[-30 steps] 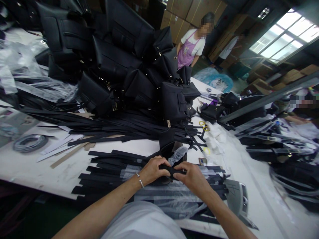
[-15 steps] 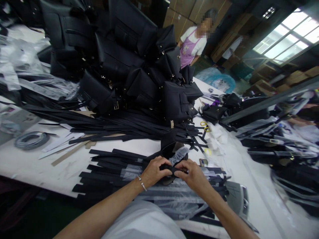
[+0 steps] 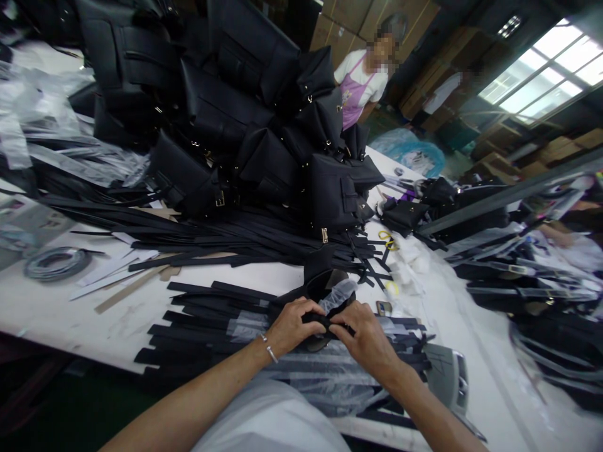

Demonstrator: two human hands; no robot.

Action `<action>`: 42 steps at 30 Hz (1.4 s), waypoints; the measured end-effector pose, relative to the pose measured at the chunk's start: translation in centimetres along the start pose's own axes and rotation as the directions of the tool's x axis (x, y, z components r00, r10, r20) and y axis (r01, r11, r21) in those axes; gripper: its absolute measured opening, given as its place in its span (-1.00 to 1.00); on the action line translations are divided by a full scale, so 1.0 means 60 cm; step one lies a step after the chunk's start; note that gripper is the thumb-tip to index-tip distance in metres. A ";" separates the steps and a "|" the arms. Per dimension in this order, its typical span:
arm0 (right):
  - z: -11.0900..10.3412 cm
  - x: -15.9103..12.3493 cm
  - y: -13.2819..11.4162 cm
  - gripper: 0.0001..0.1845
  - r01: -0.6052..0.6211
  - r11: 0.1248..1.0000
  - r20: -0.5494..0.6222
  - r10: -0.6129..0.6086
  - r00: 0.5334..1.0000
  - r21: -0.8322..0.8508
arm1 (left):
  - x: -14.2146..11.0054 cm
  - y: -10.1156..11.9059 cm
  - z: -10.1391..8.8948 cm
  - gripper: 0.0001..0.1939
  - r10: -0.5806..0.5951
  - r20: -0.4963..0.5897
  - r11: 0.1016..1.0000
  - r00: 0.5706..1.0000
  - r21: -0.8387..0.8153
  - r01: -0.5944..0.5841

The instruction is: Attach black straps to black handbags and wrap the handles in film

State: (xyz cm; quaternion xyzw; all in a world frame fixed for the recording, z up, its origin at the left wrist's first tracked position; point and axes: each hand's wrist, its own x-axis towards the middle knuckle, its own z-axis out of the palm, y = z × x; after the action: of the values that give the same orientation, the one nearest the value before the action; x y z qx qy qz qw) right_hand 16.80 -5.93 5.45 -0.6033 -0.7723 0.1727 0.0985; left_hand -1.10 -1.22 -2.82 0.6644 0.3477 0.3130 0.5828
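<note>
Both of my hands pinch a black strap (image 3: 325,319) near the table's front. My left hand (image 3: 298,323), with a silver bracelet at the wrist, grips it between thumb and fingers. From the other side my right hand (image 3: 362,329) closes on it, thumb tip near the left thumb. Just beyond the fingers the strap curls into a loop (image 3: 325,276), with a piece of clear plastic wrap (image 3: 340,295) on it. Beneath my hands lies a layer of black straps (image 3: 198,333), partly covered by plastic film (image 3: 325,376).
Black handbags (image 3: 226,113) are heaped at the back, with long black strips (image 3: 245,235) before them. A coil of grey cord (image 3: 59,265) lies left. A grey device (image 3: 447,376) sits at right. A person in a purple apron (image 3: 355,94) stands beyond the table.
My right hand has turned slightly, its fingers curling closer over the strap beside the left thumb. My left hand stays almost where it was.
</note>
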 end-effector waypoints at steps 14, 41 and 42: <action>0.029 0.001 -0.009 -0.83 0.142 0.979 -0.042 -0.150 0.988 -0.145 | -0.004 0.000 0.005 -0.77 -0.028 0.020 0.999 0.999 -0.037 0.029; 0.026 -0.015 -0.008 -0.91 -0.384 0.826 0.239 0.308 0.921 0.412 | -0.010 -0.017 0.004 -0.77 0.021 0.145 0.998 0.989 0.057 -0.030; 0.023 -0.016 -0.008 -0.90 -0.389 0.823 0.248 0.309 0.918 0.414 | -0.010 -0.017 0.006 -0.76 0.020 0.147 0.998 0.989 0.062 -0.030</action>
State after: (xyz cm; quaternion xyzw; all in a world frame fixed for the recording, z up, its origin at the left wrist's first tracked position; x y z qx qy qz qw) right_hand 16.08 -7.19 4.40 -0.6778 -0.5915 0.4145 0.1376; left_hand -1.24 -1.85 -3.91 0.7081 0.3055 0.2596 0.5812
